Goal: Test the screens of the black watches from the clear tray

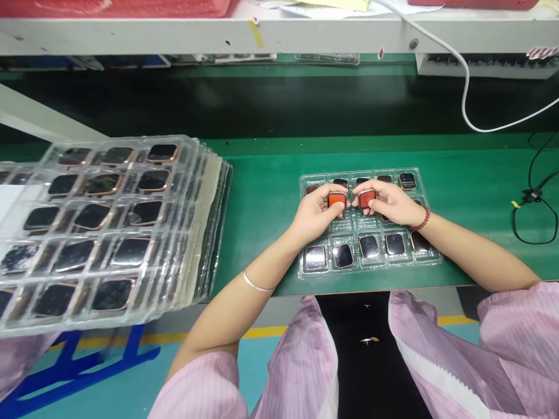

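My left hand [318, 210] is closed on a smartwatch [336, 201] with a lit orange screen, thumb at its lower edge. In my right hand [386, 201] is a second smartwatch [367, 199], its screen a darker red-orange. The two watches are held side by side, slightly apart, faces up. Beneath both hands lies a clear plastic tray [304, 269] on the green bench. Dark-screened watches [343, 255] sit in its near row and far row; pockets around the middle show bare plastic. My hands and wrists hide part of the middle row.
To the left rises a tall stack of clear trays [205, 233] with more watches, overhanging the bench's front edge. A white shelf [305, 36] crosses above the back. A white cable [466, 93] hangs at right, near a black cord loop [535, 218] on the green bench [262, 192].
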### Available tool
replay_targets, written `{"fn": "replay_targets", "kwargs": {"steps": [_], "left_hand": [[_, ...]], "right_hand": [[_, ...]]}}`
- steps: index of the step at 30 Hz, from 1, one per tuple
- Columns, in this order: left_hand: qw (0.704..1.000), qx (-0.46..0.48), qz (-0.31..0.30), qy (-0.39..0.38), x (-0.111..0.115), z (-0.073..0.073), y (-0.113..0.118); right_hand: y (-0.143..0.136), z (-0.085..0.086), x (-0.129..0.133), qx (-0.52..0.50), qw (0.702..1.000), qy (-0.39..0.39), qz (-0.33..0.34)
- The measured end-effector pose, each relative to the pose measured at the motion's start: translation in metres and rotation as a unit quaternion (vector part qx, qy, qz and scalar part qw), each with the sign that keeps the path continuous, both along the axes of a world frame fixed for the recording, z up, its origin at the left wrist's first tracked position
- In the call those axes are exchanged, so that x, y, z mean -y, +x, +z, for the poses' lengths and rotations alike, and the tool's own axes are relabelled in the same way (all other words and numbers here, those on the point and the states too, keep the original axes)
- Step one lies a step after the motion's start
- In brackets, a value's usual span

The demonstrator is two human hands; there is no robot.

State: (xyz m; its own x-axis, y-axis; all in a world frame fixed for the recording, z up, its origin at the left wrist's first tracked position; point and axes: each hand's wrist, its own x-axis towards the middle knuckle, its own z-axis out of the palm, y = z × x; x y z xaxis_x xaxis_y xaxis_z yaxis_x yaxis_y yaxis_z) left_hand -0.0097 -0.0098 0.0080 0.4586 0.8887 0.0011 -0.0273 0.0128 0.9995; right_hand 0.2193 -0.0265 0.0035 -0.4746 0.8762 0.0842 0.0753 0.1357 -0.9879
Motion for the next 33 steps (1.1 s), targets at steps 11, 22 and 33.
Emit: {"fn": "replay_targets", "kwargs": {"steps": [11,22,33], "left_hand": [[1.000,-0.009,-0.009,-0.019,0.002,0.005,0.000],[1.000,-0.013,-0.017,-0.004,0.001,0.000,-0.002],[1.000,-0.004,-0.015,-0.005,-0.001,-0.005,-0.002]], "right_hand": [[-0.002,0.005,0.001,-0.019,0.998,-0.058,-0.015],[-0.003,0.006,0.003,-0.018,0.999,-0.046,-0.014],[-0.003,0.006,0.002,-0.027,0.999,-0.036,-0.009]]}}
